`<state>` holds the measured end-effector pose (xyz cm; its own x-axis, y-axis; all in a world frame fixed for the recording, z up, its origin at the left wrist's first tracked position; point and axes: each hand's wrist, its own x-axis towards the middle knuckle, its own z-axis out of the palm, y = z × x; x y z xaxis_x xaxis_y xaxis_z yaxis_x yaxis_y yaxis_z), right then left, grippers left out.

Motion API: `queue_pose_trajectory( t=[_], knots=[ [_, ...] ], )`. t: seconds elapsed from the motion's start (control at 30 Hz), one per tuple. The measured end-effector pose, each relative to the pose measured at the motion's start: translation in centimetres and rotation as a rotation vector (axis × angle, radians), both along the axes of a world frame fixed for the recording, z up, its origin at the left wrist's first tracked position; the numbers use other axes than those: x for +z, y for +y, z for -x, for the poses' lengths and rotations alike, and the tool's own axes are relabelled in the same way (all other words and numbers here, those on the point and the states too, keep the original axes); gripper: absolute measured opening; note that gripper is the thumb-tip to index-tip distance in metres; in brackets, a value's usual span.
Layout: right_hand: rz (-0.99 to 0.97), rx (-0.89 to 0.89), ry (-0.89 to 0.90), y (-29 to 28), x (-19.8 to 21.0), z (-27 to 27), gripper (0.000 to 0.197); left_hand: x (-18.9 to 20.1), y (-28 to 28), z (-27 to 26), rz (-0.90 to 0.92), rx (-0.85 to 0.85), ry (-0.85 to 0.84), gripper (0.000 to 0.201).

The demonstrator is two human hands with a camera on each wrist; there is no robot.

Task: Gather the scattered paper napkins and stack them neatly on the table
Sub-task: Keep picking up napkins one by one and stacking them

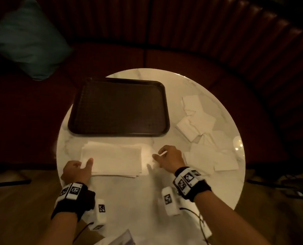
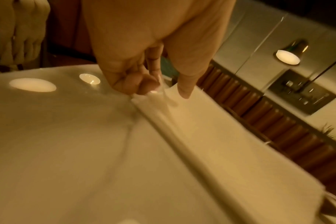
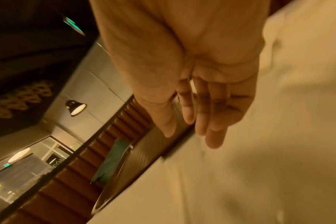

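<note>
A flat stack of white paper napkins (image 1: pixel 115 160) (image 2: pixel 220 144) lies on the round white marble table (image 1: pixel 129 200), just in front of the tray. My left hand (image 1: pixel 84 162) (image 2: pixel 163 92) pinches the stack's near-left corner, thumb on top and fingers curled at the edge. At the stack's right end, my right hand (image 1: pixel 157 156) (image 3: pixel 190 133) hovers with straight, relaxed fingers and holds nothing. Several loose napkins (image 1: pixel 202 124) lie scattered and overlapping along the table's right side.
An empty dark brown tray (image 1: pixel 118 106) fills the table's far left half. A small glowing glass object (image 1: pixel 238 144) sits at the right rim. A dark red bench (image 1: pixel 200 59) with a teal cushion (image 1: pixel 28 38) curves behind the table.
</note>
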<state>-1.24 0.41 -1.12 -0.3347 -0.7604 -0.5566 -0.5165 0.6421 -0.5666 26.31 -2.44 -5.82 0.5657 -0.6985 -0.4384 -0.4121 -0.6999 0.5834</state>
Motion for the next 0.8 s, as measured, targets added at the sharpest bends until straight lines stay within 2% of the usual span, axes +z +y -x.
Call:
queue_pose_trajectory(
  t=[0.1, 0.17, 0.2, 0.27, 0.33, 0.37, 0.43, 0.53, 0.6, 0.67, 0.73, 0.8],
  knots=[
    [0.034, 0.013, 0.110, 4.0, 3.7, 6.5, 0.022, 2.3, 1.0, 1.7, 0.135, 0.036, -0.042, 0.052],
    [-0.051, 0.036, 0.180, 7.8, 4.0, 10.2, 0.030, 3.6, 1.8, 4.1, 0.252, -0.055, -0.039, 0.046],
    [-0.116, 0.055, 0.211, 9.8, 3.4, 11.6, 0.039, 3.9, 2.3, 5.5, 0.276, -0.152, -0.012, 0.041],
    [-0.268, 0.107, 0.256, 13.4, 1.1, 13.2, 0.070, 4.2, 3.2, 8.5, 0.259, -0.376, 0.052, 0.032],
    [-0.396, 0.182, 0.280, 16.0, -1.0, 13.5, 0.103, 4.3, 4.0, 11.4, 0.189, -0.557, 0.113, 0.027],
    [-0.421, 0.215, 0.290, 16.8, -1.9, 13.3, 0.110, 4.3, 4.5, 12.8, 0.145, -0.630, 0.143, 0.025],
    [-0.377, 0.271, 0.337, 17.9, -3.3, 12.5, 0.106, 4.5, 5.6, 15.3, 0.077, -0.762, 0.174, 0.024],
    [-0.212, 0.296, 0.397, 18.4, -4.5, 11.6, 0.079, 4.3, 7.3, 18.6, -0.008, -0.949, 0.175, 0.026],
    [-0.129, 0.289, 0.399, 18.1, -4.9, 11.7, 0.069, 3.3, 8.6, 20.4, -0.116, -1.050, 0.172, 0.036],
    [-0.080, 0.325, 0.430, 17.6, -5.0, 12.0, 0.062, 1.8, 9.9, 21.7, -0.199, -1.160, 0.077, 0.051],
    [-0.051, 0.367, 0.487, 16.9, -5.1, 12.3, 0.055, 0.5, 11.0, 22.6, -0.219, -1.163, 0.041, 0.060],
    [-0.055, 0.396, 0.512, 15.9, -4.9, 12.1, 0.052, -0.1, 11.5, 22.7, -0.206, -1.111, 0.069, 0.052]
  ],
)
